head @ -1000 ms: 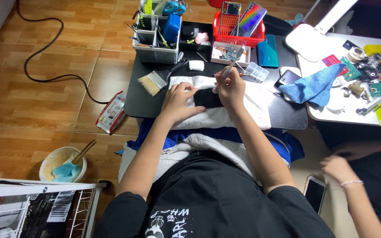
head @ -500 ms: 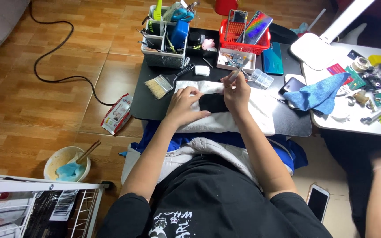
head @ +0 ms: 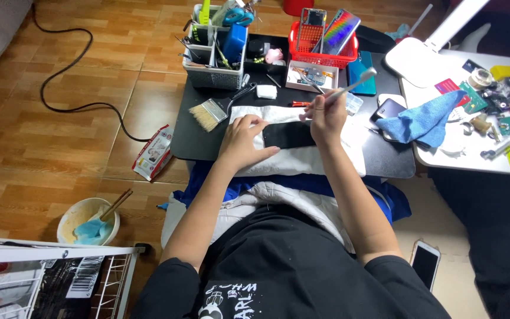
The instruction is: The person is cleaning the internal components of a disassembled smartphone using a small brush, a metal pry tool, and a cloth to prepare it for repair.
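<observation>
Black cotton fills the foreground: your T-shirt, seen from above as you sit on the floor at a low black counter. Your left hand lies flat on a white cloth, fingers together and pressing against the near end of a dark phone that rests face-down or screen-dark on that cloth; which side is up cannot be told. Your right hand has its fingers clamped on a thin light-coloured tool, its tip at the phone's far edge. Judging from this, the work on the phone looks mid-course: the device is laid out and steadied, nothing lifted off it that shows.

Beyond the hands sit a flat bristle brush, a grey organiser of tools and a red basket holding more phones. To your right, a white side table carries a blue rag and scattered small parts. Another phone lies by your knee. Tiled brown floor spreads left, crossed by a black cable, with a bowl near.
</observation>
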